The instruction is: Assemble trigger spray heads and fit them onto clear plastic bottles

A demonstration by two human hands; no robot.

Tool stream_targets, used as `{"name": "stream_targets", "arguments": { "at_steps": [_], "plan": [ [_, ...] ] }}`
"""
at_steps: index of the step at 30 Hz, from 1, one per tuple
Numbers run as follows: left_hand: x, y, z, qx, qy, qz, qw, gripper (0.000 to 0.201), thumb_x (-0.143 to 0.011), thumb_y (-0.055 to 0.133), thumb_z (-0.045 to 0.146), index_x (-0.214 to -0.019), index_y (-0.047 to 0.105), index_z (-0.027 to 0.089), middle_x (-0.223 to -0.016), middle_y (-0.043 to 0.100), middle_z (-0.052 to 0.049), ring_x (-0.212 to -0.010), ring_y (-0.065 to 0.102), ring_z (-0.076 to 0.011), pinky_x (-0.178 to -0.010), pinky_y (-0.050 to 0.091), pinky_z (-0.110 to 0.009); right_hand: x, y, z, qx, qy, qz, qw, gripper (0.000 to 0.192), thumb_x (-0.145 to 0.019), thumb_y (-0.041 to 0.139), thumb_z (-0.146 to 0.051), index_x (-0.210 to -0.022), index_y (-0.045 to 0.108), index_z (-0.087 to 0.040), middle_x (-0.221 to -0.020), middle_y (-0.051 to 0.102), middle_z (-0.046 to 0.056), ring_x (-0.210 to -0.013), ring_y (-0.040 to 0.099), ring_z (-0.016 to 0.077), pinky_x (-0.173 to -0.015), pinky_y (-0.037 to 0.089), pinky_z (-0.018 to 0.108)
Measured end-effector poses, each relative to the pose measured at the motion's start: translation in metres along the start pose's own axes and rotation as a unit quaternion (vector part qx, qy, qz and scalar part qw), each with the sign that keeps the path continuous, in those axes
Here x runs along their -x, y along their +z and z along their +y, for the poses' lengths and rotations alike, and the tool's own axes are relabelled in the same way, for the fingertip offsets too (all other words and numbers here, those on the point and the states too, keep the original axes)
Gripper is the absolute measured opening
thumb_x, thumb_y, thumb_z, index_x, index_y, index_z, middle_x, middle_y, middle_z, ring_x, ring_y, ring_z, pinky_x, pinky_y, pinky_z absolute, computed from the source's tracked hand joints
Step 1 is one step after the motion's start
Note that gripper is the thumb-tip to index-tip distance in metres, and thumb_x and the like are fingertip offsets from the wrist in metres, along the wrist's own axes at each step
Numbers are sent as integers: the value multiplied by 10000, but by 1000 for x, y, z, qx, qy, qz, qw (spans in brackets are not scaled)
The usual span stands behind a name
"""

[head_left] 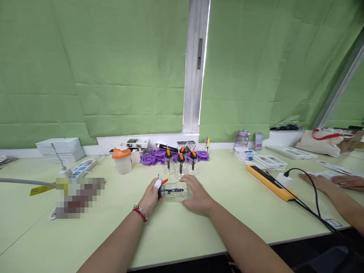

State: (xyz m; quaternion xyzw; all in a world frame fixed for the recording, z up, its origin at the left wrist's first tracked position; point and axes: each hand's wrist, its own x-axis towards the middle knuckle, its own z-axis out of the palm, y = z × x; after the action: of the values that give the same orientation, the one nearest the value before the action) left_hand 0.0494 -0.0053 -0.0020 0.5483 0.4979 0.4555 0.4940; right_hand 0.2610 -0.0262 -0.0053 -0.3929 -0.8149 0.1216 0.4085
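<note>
Clear bottle (174,192) lies sideways, seemingly gripped between both hands.

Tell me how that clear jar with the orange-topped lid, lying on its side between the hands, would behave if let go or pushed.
The clear jar lies on its side on the table, so it looks apt to roll if released. It appears empty and see-through, so probably light. The left hand at its lid end and the right hand around its body seem to steady it.

A clear, glossy plastic bottle (176,192) with an orange plastic top is seen. Beneath it, the tabletop (199,227) is finished smooth, pale green and matt. Behind the bottle, matt green cloth blinds (113,76) and purple plastic parts (153,157) are seen.
</note>
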Motion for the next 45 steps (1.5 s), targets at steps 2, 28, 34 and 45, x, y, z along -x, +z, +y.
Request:
{"name": "stream_targets", "arguments": {
  "at_steps": [2,28,34,45],
  "plan": [
    [0,2,0,-2,10,14,1000,327,-811,425,524,-870,480,207,-624,457,39,-476,415,-94,-441,315,-202,0,-2,1,-11,12,-1,1000,685,-537,671,-129,-1193,502,-226,-1267,465,91,-1236,386,236,-1063,310,382],
    [-9,0,-9,109,-71,2,992,436,-772,497,565,-895,526,148,-572,465,42,-381,427,-68,-328,156,-181,-4,6,24,-376,251,-21,892,680,-730,562,-651,-1243,544,-205,-1164,551,95,-556,550,79,-538,491,275],
    [-7,0,-10,86,-75,12,993,431,-781,448,558,-922,507,155,-513,461,55,-333,408,-77,-313,141,-182,0,-3,20,-450,228,-61,861,704,-682,727,-420,-1325,478,-275,-1294,498,98,-825,602,150,-771,500,358],
    [2,9,-1,18,-80,63,995,433,-779,405,547,-933,514,157,-510,427,67,-326,388,-91,-338,171,-210,-3,13,27,-358,310,-82,877,662,-824,314,-707,-1058,555,-137,-653,629,35,-358,512,88,-312,227,180]
  ]
}}
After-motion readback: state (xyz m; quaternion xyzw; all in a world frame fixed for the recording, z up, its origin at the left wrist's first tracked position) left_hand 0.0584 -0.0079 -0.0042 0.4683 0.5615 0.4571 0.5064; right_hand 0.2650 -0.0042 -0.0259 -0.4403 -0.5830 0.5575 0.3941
